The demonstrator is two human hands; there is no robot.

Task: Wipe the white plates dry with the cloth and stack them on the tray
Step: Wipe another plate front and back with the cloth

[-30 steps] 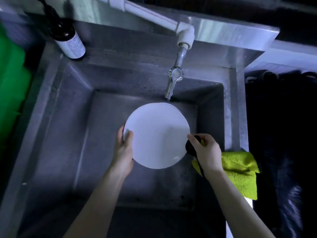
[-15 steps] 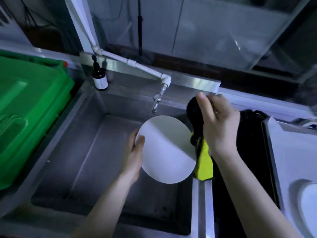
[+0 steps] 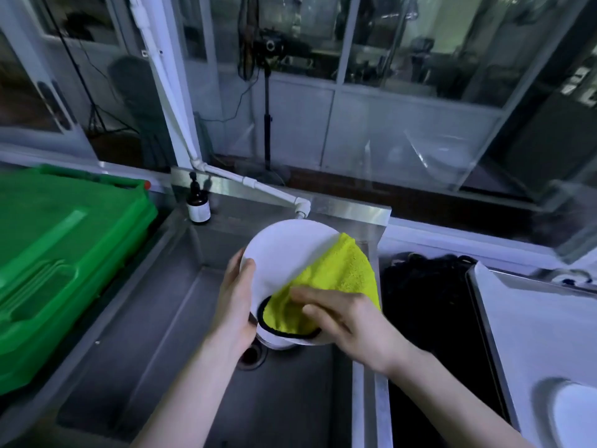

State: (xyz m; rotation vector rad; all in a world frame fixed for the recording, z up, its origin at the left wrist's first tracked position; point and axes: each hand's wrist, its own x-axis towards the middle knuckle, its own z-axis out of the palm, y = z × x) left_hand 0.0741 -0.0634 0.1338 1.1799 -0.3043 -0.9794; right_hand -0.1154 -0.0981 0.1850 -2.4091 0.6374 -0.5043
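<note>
Two hands: both on one white plate (image 3: pixel 284 253), held tilted over the steel sink (image 3: pixel 161 350), above the drain.
Right fingers (image 3: pixel 310 294): fairly straight and a little spread, pressing the yellow-green cloth (image 3: pixel 339 273) flat to the plate's face; blur softens their tips.
Left thumb (image 3: pixel 248 270): laid over the near rim, with the left hand (image 3: pixel 235 305) curled round the edge; the fingers behind the plate I cannot see.
Right hand (image 3: pixel 349 318): palm down on the cloth, pressing rather than gripping, as far as I can tell.
Cloth: soft, fluffy and black-edged; it drapes over the plate's right side and would likely bunch under a hard push.
Plate: stiff, smooth, probably slick if wet and breakable over steel; I would hold it at the rim, thumb on top, fingers beneath.
Tray (image 3: pixel 533 318): white, off to the right, well apart from the sink; a second white plate (image 3: pixel 578 415) lies on it, cut off by the frame corner.
Hidden: the plate's underside, its lower right edge under cloth and hand, and the spout end of the tap pipe (image 3: pixel 258 185) behind the rim.
Hard to make out: whether the plate is wet or dry.
</note>
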